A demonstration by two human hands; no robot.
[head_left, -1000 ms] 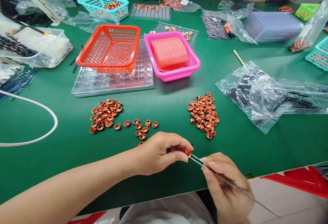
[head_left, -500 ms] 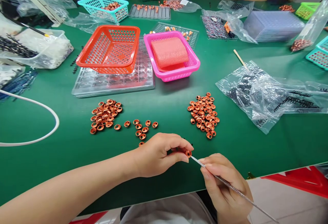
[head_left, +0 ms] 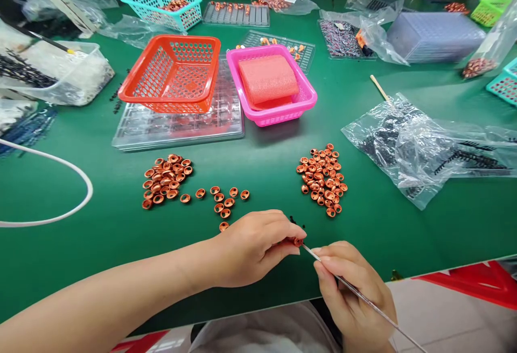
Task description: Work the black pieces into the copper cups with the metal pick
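Observation:
Between thumb and fingertips, my left hand [head_left: 258, 248] pinches a small copper-coloured cup [head_left: 298, 241] near the table's front edge. My right hand [head_left: 355, 294] grips a thin metal rod [head_left: 363, 298], whose tip meets the cup. Small black bits [head_left: 294, 219] lie just behind my left fingertips. A heap of copper cups [head_left: 163, 181] is on the left, another heap [head_left: 322, 178] on the right. Several loose cups [head_left: 224, 202] lie between the heaps, nearer my left hand.
An orange basket [head_left: 177, 73] stands on clear trays [head_left: 177, 138], beside a pink basket [head_left: 272, 116] holding pink foam. A plastic bag [head_left: 416, 154] with black parts lies right. A white cable [head_left: 60, 164] curves at left. Two people's hands show across the table.
The cup between my left fingertips has turned slightly, and my right hand with the rod has shifted a little left. At the far right, a person's hands have moved apart.

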